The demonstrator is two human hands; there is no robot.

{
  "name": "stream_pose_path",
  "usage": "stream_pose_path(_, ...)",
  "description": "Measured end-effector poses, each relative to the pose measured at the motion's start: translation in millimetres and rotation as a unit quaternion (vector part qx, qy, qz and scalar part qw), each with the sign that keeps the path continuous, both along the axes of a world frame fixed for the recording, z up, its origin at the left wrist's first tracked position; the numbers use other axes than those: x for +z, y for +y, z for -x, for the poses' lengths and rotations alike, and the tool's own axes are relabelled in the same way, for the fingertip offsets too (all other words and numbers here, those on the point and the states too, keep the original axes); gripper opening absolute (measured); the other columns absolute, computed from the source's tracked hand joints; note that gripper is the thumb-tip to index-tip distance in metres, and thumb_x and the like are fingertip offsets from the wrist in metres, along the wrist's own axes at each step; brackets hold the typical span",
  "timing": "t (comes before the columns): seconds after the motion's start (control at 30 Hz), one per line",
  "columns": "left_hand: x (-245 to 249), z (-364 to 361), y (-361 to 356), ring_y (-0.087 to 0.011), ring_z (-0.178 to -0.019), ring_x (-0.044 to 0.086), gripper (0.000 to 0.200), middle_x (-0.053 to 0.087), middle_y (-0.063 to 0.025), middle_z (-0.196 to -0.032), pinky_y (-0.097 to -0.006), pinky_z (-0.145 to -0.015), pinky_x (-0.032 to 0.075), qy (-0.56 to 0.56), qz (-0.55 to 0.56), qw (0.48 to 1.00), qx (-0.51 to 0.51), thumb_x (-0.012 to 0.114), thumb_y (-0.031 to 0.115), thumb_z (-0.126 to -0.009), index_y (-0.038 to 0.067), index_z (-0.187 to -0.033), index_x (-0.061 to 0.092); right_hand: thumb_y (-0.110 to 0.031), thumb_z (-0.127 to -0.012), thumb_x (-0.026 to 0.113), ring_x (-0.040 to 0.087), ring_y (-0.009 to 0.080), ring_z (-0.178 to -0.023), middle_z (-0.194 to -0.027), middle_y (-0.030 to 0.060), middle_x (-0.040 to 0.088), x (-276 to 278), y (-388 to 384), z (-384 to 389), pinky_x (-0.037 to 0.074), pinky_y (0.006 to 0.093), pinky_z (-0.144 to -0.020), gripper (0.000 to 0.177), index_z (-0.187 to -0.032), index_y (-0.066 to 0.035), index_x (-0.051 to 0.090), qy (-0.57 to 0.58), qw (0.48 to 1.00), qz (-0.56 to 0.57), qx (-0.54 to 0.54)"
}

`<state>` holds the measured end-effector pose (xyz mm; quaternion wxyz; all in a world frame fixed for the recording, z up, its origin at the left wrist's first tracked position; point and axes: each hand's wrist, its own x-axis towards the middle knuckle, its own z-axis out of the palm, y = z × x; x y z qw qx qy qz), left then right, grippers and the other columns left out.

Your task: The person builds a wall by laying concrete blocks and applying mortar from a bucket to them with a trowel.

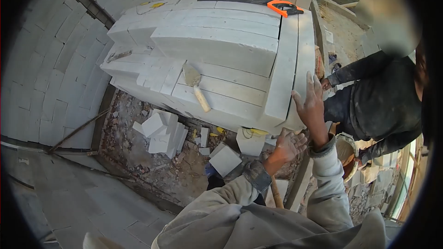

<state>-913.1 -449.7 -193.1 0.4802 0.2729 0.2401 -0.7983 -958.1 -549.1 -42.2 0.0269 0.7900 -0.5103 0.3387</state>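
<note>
My left hand (287,147) is held palm up with its fingers spread, just below the near right corner of the block stack (221,55). Further right, my right hand (310,103) is raised with fingers stretched apart beside the stack's right edge. Both hands are empty. On a lower layer of the pale blocks lies a trowel (193,79) with a wooden handle. A handsaw (282,8) with an orange and black handle rests on top of the stack. Below my left hand, a wooden handle (277,193) stands partly hidden by my sleeves.
A person in dark clothes (383,97) stands at the right, one hand by a bucket (346,154). Cut blocks (164,131) and rubble lie on the ground below the stack. A block wall (46,64) rises at the left, with a thin pole (78,130) leaning near it.
</note>
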Motion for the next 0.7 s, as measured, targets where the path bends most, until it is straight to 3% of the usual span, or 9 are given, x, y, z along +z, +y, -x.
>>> stream_pose_path(0.07, -39.2, -33.7, 51.5, -0.0274, -0.103, 0.062, 0.043, 0.064, -0.0090, -0.113, -0.0478, -0.091, 0.045, -0.090, 0.026, 0.991, -0.092, 0.042, 0.050, -0.102, 0.013, -0.118, 0.057, -0.015, -0.088, 0.068, 0.060, 0.0464, -0.106, -0.117, 0.0291, 0.060, 35.1, 48.6, -56.3, 0.050, 0.0474, -0.089, 0.051, -0.133, 0.004, 0.053, -0.135, 0.983, 0.040, 0.120)
stream_pose_path(0.13, -109.5, -86.0, 108.7, -0.0278, -0.108, 0.060, 0.045, 0.062, -0.0091, -0.115, -0.0483, -0.094, 0.045, -0.120, 0.030, 0.989, -0.079, 0.046, 0.052, -0.100, 0.014, -0.123, 0.053, -0.015, -0.087, 0.069, 0.064, 0.0397, -0.097, -0.106, 0.0243, 0.065, 13.4, 86.0, -112.8, 0.052, 0.0450, -0.084, 0.038, -0.120, 0.002, 0.062, -0.250, 0.921, -0.152, 0.257)
stream_pose_path(0.2, -100.8, -147.6, 158.6, -0.0284, -0.111, 0.058, 0.047, 0.060, -0.0096, -0.118, -0.0479, -0.097, 0.045, -0.162, -0.051, 0.985, -0.036, 0.048, 0.049, -0.100, 0.012, -0.129, 0.048, -0.022, -0.088, 0.067, 0.065, 0.0377, -0.095, -0.099, 0.0213, 0.066, -47.6, 79.6, -182.3, 0.052, 0.0467, -0.081, 0.034, -0.112, 0.002, 0.063, -0.164, 0.924, -0.208, 0.276)
stream_pose_path(0.27, -70.5, -196.2, 196.6, -0.0292, -0.113, 0.057, 0.049, 0.057, -0.0103, -0.121, -0.0475, -0.098, 0.045, -0.218, -0.100, 0.971, 0.001, 0.049, 0.047, -0.100, 0.011, -0.133, 0.046, -0.025, -0.089, 0.065, 0.063, 0.0366, -0.106, -0.114, 0.0253, 0.064, -122.3, 56.2, -253.4, 0.051, 0.0457, -0.088, 0.047, -0.123, 0.006, 0.058, -0.074, 0.940, -0.270, 0.194)
stream_pose_path(0.33, -84.8, -238.9, 232.0, -0.0297, -0.115, 0.056, 0.053, 0.053, -0.0108, -0.127, -0.0489, -0.099, 0.045, -0.253, -0.060, 0.965, 0.036, 0.050, 0.046, -0.099, 0.010, -0.138, 0.043, -0.026, -0.089, 0.062, 0.061, 0.0374, -0.109, -0.114, 0.0239, 0.064, -178.3, 29.5, -302.2, 0.051, 0.0466, -0.088, 0.052, -0.128, 0.008, 0.055, -0.024, 0.971, -0.189, 0.145)
stream_pose_path(0.43, -93.7, -299.7, 256.7, -0.0288, -0.112, 0.056, 0.048, 0.056, -0.0103, -0.122, -0.0496, -0.100, 0.044, -0.279, 0.002, 0.959, 0.039, 0.050, 0.044, -0.099, 0.011, -0.134, 0.047, -0.020, -0.086, 0.055, 0.062, 0.0377, -0.101, -0.104, 0.0218, 0.066, -222.3, 7.2, -350.7, 0.049, 0.0455, -0.083, 0.041, -0.115, 0.008, 0.063, -0.009, 0.984, -0.168, 0.067)
stream_pose_path(0.5, -97.7, -313.1, 261.0, -0.0286, -0.112, 0.056, 0.049, 0.057, -0.0098, -0.120, -0.0487, -0.100, 0.044, -0.280, -0.007, 0.960, -0.014, 0.048, 0.043, -0.101, 0.010, -0.136, 0.047, -0.016, -0.081, 0.055, 0.061, 0.0402, -0.094, -0.095, 0.0236, 0.064, -225.4, 14.6, -354.7, 0.047, 0.0493, -0.085, 0.030, -0.098, 0.006, 0.065, -0.070, 0.988, -0.122, 0.068)
stream_pose_path(0.63, -105.8, -313.4, 234.3, -0.0279, -0.112, 0.056, 0.048, 0.058, -0.0080, -0.116, -0.0485, -0.099, 0.044, -0.306, 0.023, 0.929, -0.206, 0.047, 0.045, -0.101, 0.011, -0.135, 0.049, -0.022, -0.082, 0.065, 0.057, 0.0442, -0.098, -0.106, 0.0249, 0.054, -171.1, 91.0, -263.9, 0.048, 0.0473, -0.085, 0.038, -0.107, 0.004, 0.053, -0.291, 0.931, -0.149, 0.161)
stream_pose_path(0.7, -120.2, -295.3, 215.1, -0.0275, -0.113, 0.055, 0.050, 0.058, -0.0082, -0.118, -0.0478, -0.098, 0.043, -0.305, 0.083, 0.894, -0.317, 0.047, 0.046, -0.101, 0.012, -0.138, 0.047, -0.022, -0.083, 0.066, 0.055, 0.0447, -0.100, -0.110, 0.0269, 0.050, -140.0, 173.9, -183.6, 0.046, 0.0492, -0.085, 0.048, -0.117, 0.003, 0.045, -0.303, 0.906, -0.266, 0.130)
